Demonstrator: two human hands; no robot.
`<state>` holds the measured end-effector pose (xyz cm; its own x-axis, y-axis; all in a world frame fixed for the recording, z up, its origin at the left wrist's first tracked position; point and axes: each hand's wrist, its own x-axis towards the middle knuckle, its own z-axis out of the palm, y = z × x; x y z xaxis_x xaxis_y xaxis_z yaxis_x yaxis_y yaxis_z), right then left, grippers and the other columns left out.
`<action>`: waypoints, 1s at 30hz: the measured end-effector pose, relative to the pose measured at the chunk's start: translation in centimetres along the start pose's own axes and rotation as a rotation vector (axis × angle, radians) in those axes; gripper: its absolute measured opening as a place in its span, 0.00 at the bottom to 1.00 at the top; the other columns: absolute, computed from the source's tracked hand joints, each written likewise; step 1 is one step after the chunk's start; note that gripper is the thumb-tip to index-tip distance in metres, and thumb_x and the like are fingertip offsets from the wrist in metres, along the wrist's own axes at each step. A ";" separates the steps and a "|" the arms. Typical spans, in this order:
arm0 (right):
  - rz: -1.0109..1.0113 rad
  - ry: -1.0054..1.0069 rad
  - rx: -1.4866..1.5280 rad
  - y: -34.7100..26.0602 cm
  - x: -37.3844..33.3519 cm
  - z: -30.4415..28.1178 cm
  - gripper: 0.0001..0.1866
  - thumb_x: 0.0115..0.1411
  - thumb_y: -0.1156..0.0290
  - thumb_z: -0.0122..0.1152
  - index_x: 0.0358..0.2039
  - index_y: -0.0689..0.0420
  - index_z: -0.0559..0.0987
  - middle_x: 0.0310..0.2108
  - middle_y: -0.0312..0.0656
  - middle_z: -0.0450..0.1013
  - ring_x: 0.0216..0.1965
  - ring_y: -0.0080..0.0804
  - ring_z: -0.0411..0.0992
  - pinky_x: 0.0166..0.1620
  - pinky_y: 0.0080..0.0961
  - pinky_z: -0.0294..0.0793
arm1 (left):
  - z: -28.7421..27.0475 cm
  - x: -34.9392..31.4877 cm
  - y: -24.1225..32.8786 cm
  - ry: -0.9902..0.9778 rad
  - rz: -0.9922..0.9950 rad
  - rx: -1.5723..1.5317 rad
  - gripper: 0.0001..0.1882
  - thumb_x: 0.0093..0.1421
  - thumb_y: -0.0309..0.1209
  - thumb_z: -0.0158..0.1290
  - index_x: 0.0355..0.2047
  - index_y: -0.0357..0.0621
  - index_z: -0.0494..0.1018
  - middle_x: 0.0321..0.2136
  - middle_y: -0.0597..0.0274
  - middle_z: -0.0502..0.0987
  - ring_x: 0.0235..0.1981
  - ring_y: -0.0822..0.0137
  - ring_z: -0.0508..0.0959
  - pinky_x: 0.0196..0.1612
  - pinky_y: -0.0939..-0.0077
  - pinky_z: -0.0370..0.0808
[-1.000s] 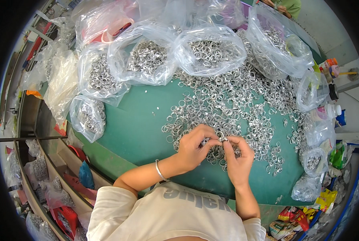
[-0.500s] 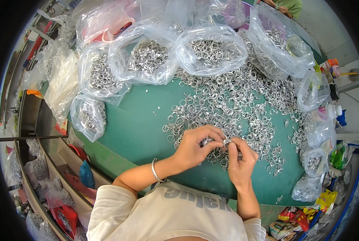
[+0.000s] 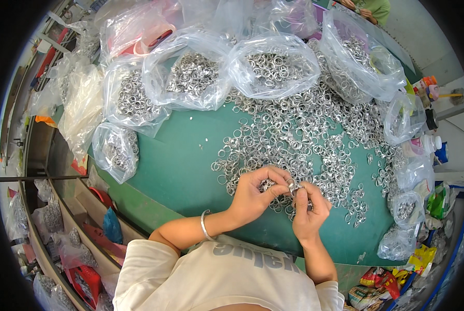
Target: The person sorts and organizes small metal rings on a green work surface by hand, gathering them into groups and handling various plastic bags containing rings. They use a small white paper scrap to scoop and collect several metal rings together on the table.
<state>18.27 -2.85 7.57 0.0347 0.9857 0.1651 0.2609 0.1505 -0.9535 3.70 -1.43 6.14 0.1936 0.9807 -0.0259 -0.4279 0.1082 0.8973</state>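
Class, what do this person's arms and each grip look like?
Short, off-white sleeves leave the forearms bare. The left grip and right grip are ungloved. A narrow, silver-coloured bangle circles the left wrist; none shows on the right.

looks like some small workshop tbh, loose metal rings heaped on a green worktable, ring-filled plastic bags up top, packed shelves lower left

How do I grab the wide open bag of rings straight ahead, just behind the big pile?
Probably pinch the bag by its near rim, coming from your side: its mouth gapes open, loose plastic surrounds the rings inside, and a neighbouring bag crowds its left.
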 end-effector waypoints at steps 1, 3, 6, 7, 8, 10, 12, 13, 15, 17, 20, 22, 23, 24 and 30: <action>0.078 -0.027 0.096 -0.2 0.1 0.0 0.09 0.61 0.73 0.52 0.32 0.66 0.76 0.22 0.40 0.75 0.19 0.19 0.67 0.22 0.17 0.65 | 0.1 -0.1 0.0 0.009 0.046 0.020 0.04 0.56 0.23 0.55 0.28 0.35 0.72 0.35 0.55 0.76 0.35 0.71 0.75 0.40 0.77 0.73; 0.226 -0.126 0.287 -0.7 0.1 -0.3 0.10 0.62 0.72 0.51 0.33 0.66 0.77 0.22 0.39 0.75 0.18 0.17 0.65 0.22 0.15 0.63 | -0.6 0.4 -0.7 0.094 0.144 0.167 0.03 0.56 0.23 0.55 0.28 0.35 0.72 0.35 0.55 0.76 0.35 0.72 0.75 0.40 0.78 0.73; 0.272 -0.319 0.413 -1.7 0.0 -1.1 0.10 0.63 0.71 0.52 0.33 0.65 0.77 0.23 0.37 0.75 0.19 0.14 0.64 0.22 0.13 0.62 | -1.8 1.3 -1.3 0.172 0.150 0.266 0.02 0.56 0.22 0.55 0.29 0.36 0.73 0.36 0.55 0.76 0.36 0.72 0.74 0.40 0.78 0.72; 0.295 -0.277 0.346 -1.6 0.2 -1.0 0.09 0.62 0.72 0.52 0.33 0.64 0.78 0.24 0.36 0.75 0.19 0.14 0.64 0.22 0.13 0.62 | -2.1 1.4 -1.2 0.188 0.128 0.279 0.02 0.55 0.21 0.55 0.29 0.36 0.73 0.36 0.55 0.76 0.36 0.72 0.74 0.40 0.78 0.72; 0.318 -0.236 0.279 -1.2 0.7 -0.9 0.09 0.62 0.72 0.52 0.34 0.64 0.78 0.24 0.36 0.76 0.19 0.14 0.65 0.22 0.12 0.62 | -2.3 1.4 -1.1 0.174 0.081 0.280 0.02 0.55 0.20 0.55 0.30 0.36 0.73 0.37 0.55 0.77 0.38 0.70 0.75 0.43 0.76 0.72; 0.341 -0.141 0.136 0.7 1.5 -1.0 0.07 0.61 0.74 0.54 0.35 0.62 0.80 0.29 0.37 0.76 0.23 0.16 0.66 0.24 0.12 0.63 | -2.9 1.8 -1.2 0.169 0.104 0.496 0.03 0.55 0.19 0.54 0.31 0.35 0.73 0.37 0.55 0.77 0.40 0.68 0.76 0.45 0.74 0.72; 0.245 -0.118 0.055 2.2 1.9 -1.6 0.07 0.60 0.75 0.55 0.35 0.62 0.80 0.31 0.38 0.75 0.26 0.16 0.67 0.25 0.13 0.65 | -3.4 2.4 -1.1 0.176 0.155 0.703 0.06 0.54 0.17 0.53 0.33 0.35 0.74 0.38 0.55 0.78 0.43 0.64 0.77 0.47 0.72 0.72; 0.201 -0.109 0.014 2.7 1.9 -1.7 0.07 0.59 0.75 0.56 0.36 0.62 0.80 0.32 0.38 0.75 0.28 0.16 0.67 0.26 0.14 0.65 | -3.4 2.2 -1.0 0.187 0.179 0.764 0.07 0.53 0.17 0.53 0.34 0.35 0.74 0.38 0.55 0.78 0.43 0.63 0.77 0.47 0.71 0.72; 0.192 -0.073 0.019 3.0 1.9 -1.6 0.07 0.58 0.77 0.57 0.35 0.63 0.80 0.35 0.39 0.74 0.30 0.16 0.66 0.25 0.13 0.65 | -3.2 1.9 -0.7 0.208 0.227 0.886 0.08 0.53 0.17 0.53 0.35 0.35 0.75 0.38 0.55 0.78 0.44 0.62 0.77 0.48 0.71 0.71; 0.230 -0.024 0.096 2.8 1.8 -1.4 0.07 0.58 0.77 0.57 0.35 0.63 0.80 0.35 0.39 0.74 0.27 0.17 0.67 0.24 0.12 0.65 | -3.2 1.6 -0.9 0.111 0.071 0.717 0.08 0.55 0.21 0.54 0.36 0.35 0.75 0.36 0.58 0.78 0.40 0.68 0.77 0.45 0.75 0.72; 0.538 -0.108 0.643 3.6 2.3 -2.4 0.07 0.62 0.72 0.51 0.35 0.61 0.76 0.34 0.45 0.73 0.21 0.19 0.67 0.18 0.12 0.63 | -2.9 1.5 -1.2 -0.037 -0.204 0.436 0.07 0.58 0.27 0.54 0.34 0.35 0.76 0.29 0.64 0.77 0.32 0.78 0.74 0.38 0.82 0.71; 0.694 -0.120 0.934 4.0 2.6 -2.7 0.07 0.61 0.70 0.48 0.35 0.58 0.72 0.34 0.50 0.73 0.19 0.22 0.67 0.13 0.14 0.60 | -2.9 2.0 -0.2 -0.014 -0.404 0.465 0.06 0.58 0.27 0.54 0.32 0.35 0.76 0.26 0.67 0.76 0.30 0.79 0.73 0.35 0.81 0.71; 0.701 -0.064 0.945 3.9 2.6 -2.9 0.07 0.60 0.70 0.48 0.36 0.59 0.71 0.34 0.50 0.73 0.19 0.23 0.66 0.13 0.14 0.59 | -3.1 2.4 0.3 -0.003 -0.504 0.478 0.06 0.59 0.27 0.54 0.31 0.36 0.77 0.25 0.68 0.75 0.29 0.79 0.72 0.33 0.81 0.71; 0.708 -0.008 0.955 3.8 2.7 -3.1 0.07 0.60 0.71 0.48 0.37 0.59 0.71 0.34 0.51 0.73 0.18 0.23 0.66 0.12 0.15 0.59 | -3.5 2.9 0.3 0.002 -0.402 0.603 0.07 0.58 0.28 0.55 0.30 0.36 0.77 0.22 0.66 0.76 0.26 0.75 0.74 0.30 0.76 0.70; 0.684 0.013 1.045 3.9 4.9 -4.0 0.08 0.61 0.68 0.49 0.36 0.60 0.71 0.25 0.44 0.72 0.14 0.24 0.62 0.11 0.13 0.53 | -4.4 7.4 -0.6 -0.032 0.233 1.185 0.07 0.54 0.27 0.55 0.34 0.41 0.76 0.28 0.55 0.74 0.27 0.54 0.75 0.30 0.63 0.71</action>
<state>23.36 2.30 5.69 -0.1283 0.8858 -0.4460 -0.7049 -0.3978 -0.5872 1.50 6.45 3.47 0.2489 0.9505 0.1861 0.6162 -0.3037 0.7267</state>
